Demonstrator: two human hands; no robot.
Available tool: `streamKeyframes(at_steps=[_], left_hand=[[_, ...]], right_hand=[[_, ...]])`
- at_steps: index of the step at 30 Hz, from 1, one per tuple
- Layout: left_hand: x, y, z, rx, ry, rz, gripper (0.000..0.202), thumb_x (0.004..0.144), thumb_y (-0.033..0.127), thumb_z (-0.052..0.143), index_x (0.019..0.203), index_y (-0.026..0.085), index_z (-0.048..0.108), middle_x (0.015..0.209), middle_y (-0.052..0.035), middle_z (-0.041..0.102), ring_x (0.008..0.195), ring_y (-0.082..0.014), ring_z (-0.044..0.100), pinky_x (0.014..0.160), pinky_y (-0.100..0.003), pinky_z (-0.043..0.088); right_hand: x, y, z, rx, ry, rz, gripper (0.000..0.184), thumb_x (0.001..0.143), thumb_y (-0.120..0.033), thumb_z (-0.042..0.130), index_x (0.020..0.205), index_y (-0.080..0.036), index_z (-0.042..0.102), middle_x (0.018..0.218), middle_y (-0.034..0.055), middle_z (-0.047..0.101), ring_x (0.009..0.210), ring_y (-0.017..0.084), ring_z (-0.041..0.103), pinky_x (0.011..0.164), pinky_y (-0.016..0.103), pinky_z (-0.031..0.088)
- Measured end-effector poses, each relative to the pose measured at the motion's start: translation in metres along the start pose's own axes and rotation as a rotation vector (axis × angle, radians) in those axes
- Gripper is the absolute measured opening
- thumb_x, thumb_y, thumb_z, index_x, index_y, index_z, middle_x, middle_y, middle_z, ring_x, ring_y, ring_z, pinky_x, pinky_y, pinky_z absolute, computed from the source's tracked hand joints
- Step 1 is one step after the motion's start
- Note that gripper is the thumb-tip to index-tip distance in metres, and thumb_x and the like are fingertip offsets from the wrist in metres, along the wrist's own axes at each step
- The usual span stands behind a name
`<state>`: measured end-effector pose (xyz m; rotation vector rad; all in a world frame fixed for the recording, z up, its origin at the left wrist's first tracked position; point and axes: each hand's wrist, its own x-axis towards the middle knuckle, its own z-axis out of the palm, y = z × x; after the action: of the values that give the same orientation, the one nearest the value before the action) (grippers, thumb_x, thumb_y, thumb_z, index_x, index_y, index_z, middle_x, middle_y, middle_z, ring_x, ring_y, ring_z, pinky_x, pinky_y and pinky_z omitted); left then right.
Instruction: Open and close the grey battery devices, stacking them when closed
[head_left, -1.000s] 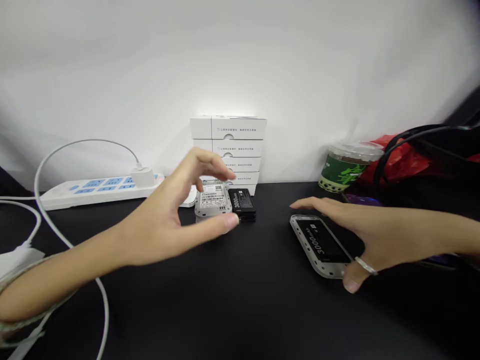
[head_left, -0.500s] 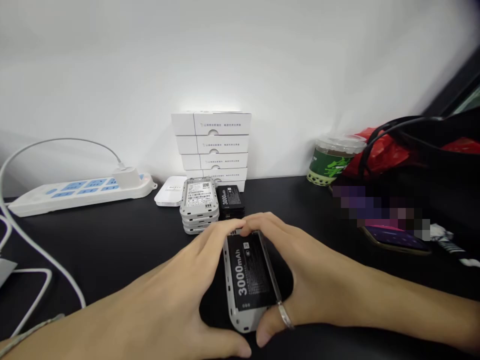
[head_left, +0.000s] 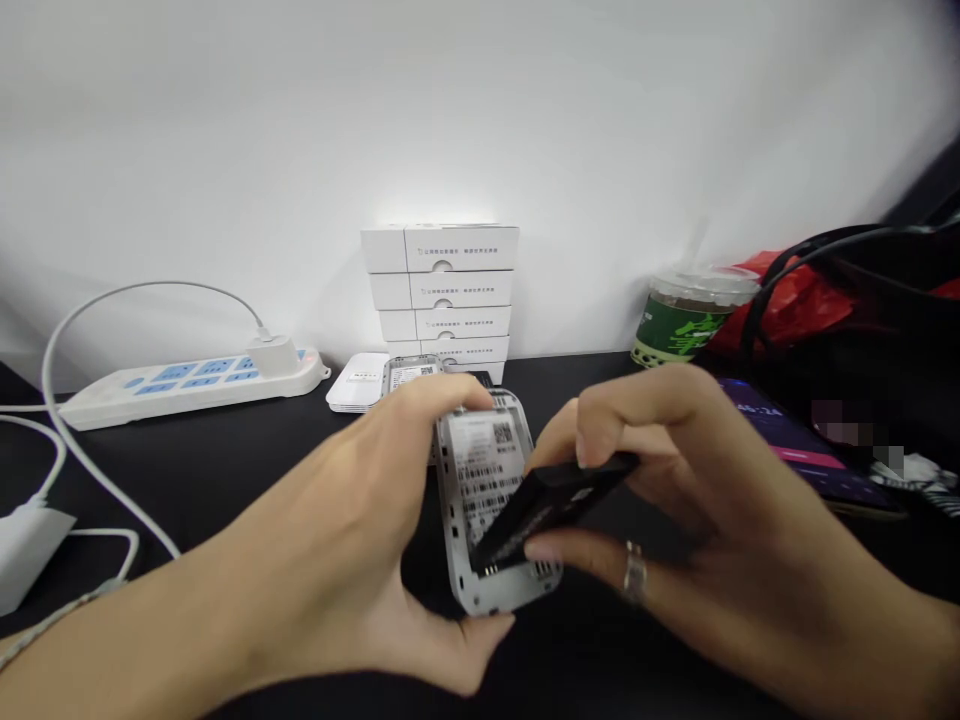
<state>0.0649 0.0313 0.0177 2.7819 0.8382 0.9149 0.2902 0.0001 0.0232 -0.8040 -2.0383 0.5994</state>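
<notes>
My left hand (head_left: 375,500) grips a pale grey device housing (head_left: 451,520) by its two short ends, fingers at the top and thumb at the bottom. A label with barcodes and a square code shows inside its bay. Between the thumb and fingers of my right hand (head_left: 675,480) is a black battery (head_left: 555,505), tilted up out of the bay with its lower left end still inside the housing. Behind my left fingers, more housings (head_left: 411,368) are partly hidden. White lids (head_left: 358,382) are stacked beside them.
A stack of white boxes (head_left: 465,292) stands against the wall. To the left lie a power strip (head_left: 195,390) with a plugged-in charger (head_left: 271,355) and white cables. On the right are a drink cup (head_left: 686,315), a phone (head_left: 817,460), a red bag (head_left: 802,305) and black cables.
The battery was lying flat in the housing with both hands around it. Now my right hand has lifted it at an angle, uncovering the label, while my left hand keeps the housing.
</notes>
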Motion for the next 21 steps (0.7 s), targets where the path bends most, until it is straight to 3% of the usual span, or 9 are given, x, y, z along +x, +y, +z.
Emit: streamKeyframes(at_steps=[2,5,8,11,16,21], left_hand=[[0.006,-0.012,-0.007,0.044,0.045,-0.032,0.089,0.064,0.043,0.079,0.132,0.032,0.022,0.120,-0.0067,0.053,0.111,-0.0345,0.061,0.086,-0.045,0.059],[0.013,-0.038,-0.018,0.041,0.054,-0.134,0.076,0.067,0.044,0.078,0.119,0.029,0.024,0.129,-0.0093,0.048,0.120,-0.0350,0.055,0.098,-0.048,0.050],[0.014,-0.066,-0.025,-0.007,-0.035,-0.266,0.073,0.069,0.050,0.076,0.115,0.029,0.023,0.132,-0.0114,0.051,0.115,-0.0323,0.057,0.093,-0.047,0.050],[0.013,-0.083,-0.027,-0.029,-0.111,-0.336,0.076,0.070,0.056,0.074,0.120,0.030,0.023,0.132,-0.0122,0.052,0.113,-0.0327,0.058,0.089,-0.048,0.051],[0.012,-0.086,-0.026,0.015,-0.120,-0.276,0.066,0.075,0.057,0.071,0.117,0.028,0.030,0.132,-0.0112,0.048,0.122,-0.0331,0.052,0.101,-0.053,0.042],[0.012,-0.085,-0.026,0.124,-0.134,-0.288,0.059,0.080,0.055,0.065,0.120,0.026,0.032,0.129,-0.0119,0.049,0.110,-0.0318,0.055,0.090,-0.049,0.046]], right_hand=[[0.017,0.001,-0.009,0.159,0.093,0.031,0.041,0.080,-0.014,0.076,0.105,-0.030,0.047,0.090,-0.0038,0.067,0.080,0.016,0.068,0.069,0.028,0.057],[0.049,0.016,-0.025,0.310,0.249,0.240,0.035,0.076,-0.024,0.082,0.094,-0.024,0.052,0.072,-0.0040,0.065,0.056,0.011,0.058,0.049,0.022,0.045],[0.073,0.042,-0.032,0.322,0.048,0.505,0.028,0.071,-0.024,0.084,0.083,-0.016,0.060,0.056,-0.0069,0.052,0.045,0.004,0.037,0.041,0.020,0.025],[0.081,0.068,-0.026,0.325,-0.092,0.651,0.028,0.071,-0.024,0.083,0.080,-0.014,0.059,0.052,-0.0096,0.043,0.045,0.003,0.030,0.043,0.020,0.023],[0.081,0.095,-0.006,0.257,-0.046,0.667,0.039,0.072,-0.025,0.081,0.089,-0.020,0.046,0.055,-0.0098,0.048,0.049,0.007,0.041,0.048,0.021,0.032],[0.083,0.104,0.004,0.107,0.005,0.590,0.036,0.079,-0.028,0.075,0.086,-0.023,0.040,0.060,-0.0069,0.055,0.056,0.010,0.047,0.054,0.024,0.035]])
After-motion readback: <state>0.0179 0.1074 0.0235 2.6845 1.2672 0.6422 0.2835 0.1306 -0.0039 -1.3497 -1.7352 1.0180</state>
